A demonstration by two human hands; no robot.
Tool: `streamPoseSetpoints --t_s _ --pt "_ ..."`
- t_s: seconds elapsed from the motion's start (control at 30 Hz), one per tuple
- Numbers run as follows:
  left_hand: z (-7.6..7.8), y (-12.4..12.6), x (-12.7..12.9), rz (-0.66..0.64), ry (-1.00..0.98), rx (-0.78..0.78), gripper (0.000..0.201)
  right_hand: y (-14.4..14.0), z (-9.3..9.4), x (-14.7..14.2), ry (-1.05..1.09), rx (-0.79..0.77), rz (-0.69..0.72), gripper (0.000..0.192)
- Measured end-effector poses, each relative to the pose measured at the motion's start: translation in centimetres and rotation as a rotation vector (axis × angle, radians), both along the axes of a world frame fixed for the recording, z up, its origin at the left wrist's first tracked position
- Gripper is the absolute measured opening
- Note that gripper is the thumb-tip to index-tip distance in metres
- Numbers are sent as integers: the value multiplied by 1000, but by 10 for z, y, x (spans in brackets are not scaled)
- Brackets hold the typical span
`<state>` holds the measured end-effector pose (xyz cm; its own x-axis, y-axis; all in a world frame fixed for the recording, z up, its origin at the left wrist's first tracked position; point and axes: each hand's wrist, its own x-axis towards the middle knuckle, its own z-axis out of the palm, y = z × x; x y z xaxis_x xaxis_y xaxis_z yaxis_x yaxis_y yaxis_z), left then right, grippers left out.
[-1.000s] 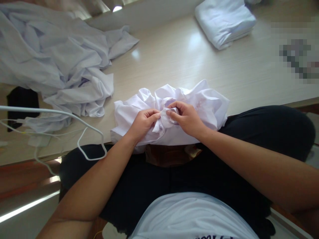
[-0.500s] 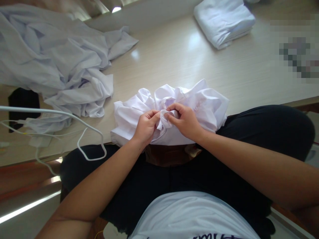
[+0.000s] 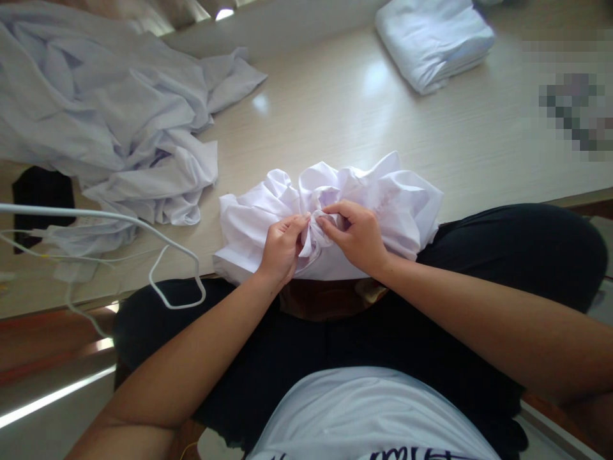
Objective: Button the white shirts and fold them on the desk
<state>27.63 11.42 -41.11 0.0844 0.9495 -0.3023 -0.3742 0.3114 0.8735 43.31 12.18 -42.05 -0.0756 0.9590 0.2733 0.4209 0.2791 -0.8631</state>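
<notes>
A crumpled white cloth garment (image 3: 402,204) lies bunched at the table's near edge, in front of my lap. Both hands meet at its middle. Thumb and fingers of my left hand (image 3: 283,246) pinch a fold of the fabric. Close beside it, my right hand (image 3: 357,233) grips a gathered bit of the same garment between thumb and curled index finger. What lies inside the folds between the hands is hidden. The kind of garment cannot be made out.
A large heap of white cloth (image 3: 119,115) covers the table's left side, with a black object (image 3: 43,198) by it. A white cable (image 3: 143,223) loops at the left front. Folded white cloth (image 3: 433,41) sits at the back right of the pale table (image 3: 311,108).
The fingers have shifted slightly on the gathered fabric, both hands keeping their pinch. Otherwise the garment lies almost as before, and the view has moved a little.
</notes>
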Motion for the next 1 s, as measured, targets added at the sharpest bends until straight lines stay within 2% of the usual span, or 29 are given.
streamPoseSetpoints --t_s 0.2,0.57,1.0 --pt "-3 1 -4 -43 162 -2 27 1 1 1 4 -10 55 17" --pt "-5 1 -2 -12 175 48 30 4 10 7 -6 -78 141 19" --pt "-10 0 -3 -6 169 89 30 4 9 7 -27 -42 154 18"
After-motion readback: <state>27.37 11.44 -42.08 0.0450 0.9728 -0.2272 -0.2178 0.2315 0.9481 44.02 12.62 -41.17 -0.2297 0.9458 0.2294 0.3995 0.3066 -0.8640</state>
